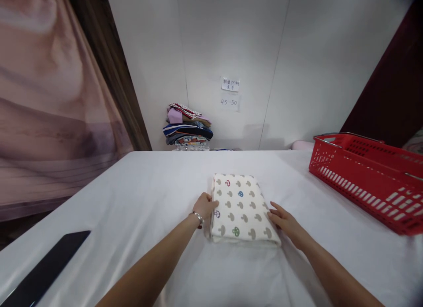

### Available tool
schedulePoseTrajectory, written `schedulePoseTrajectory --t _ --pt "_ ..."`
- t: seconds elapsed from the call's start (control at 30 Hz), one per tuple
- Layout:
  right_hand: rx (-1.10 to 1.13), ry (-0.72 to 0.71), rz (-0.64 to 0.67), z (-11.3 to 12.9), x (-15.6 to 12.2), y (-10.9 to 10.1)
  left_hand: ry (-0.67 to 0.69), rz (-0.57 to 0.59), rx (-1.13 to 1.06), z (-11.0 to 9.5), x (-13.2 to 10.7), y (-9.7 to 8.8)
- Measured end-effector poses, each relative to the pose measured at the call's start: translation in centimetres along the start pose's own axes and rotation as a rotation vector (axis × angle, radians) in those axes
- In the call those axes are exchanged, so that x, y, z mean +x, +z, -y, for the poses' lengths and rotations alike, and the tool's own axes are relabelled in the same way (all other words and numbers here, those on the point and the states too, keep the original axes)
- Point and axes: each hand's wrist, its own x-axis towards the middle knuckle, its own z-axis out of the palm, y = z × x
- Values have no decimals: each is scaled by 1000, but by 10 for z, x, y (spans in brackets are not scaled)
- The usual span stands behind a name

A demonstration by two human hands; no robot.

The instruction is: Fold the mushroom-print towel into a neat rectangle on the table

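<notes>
A white cloth (pixel 243 210) printed with grey mushrooms and a few coloured ones lies folded into a flat rectangle on the white-covered table (pixel 139 188). At its left edge is my left hand (pixel 205 206), wearing a bracelet, with the thumb on top and the fingers curled against the side, so it grips that edge. My right hand (pixel 284 219) rests by the right edge, its fingers apart and the fingertips at the cloth's side.
A red plastic basket (pixel 363 183) stands on the right. Folded clothes (pixel 188 126) are stacked beyond the far edge, near a wall with paper notes (pixel 230 95). A flat black object (pixel 49 265) lies at the front left, beside a pink curtain (pixel 56 113).
</notes>
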Motion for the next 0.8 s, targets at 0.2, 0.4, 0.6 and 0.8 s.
schedulePoseTrajectory --t 0.2,0.4,0.6,0.8 --pt "-91 125 73 4 15 -8 -151 133 -138 -9 0 -4" --pt "-66 186 195 17 20 -1 -132 111 -167 -8 2 -3" --pt "39 156 273 15 15 0 -34 26 -34 3 1 -4" --pt "106 168 111 19 30 -1 5 38 192 -3 -2 -5"
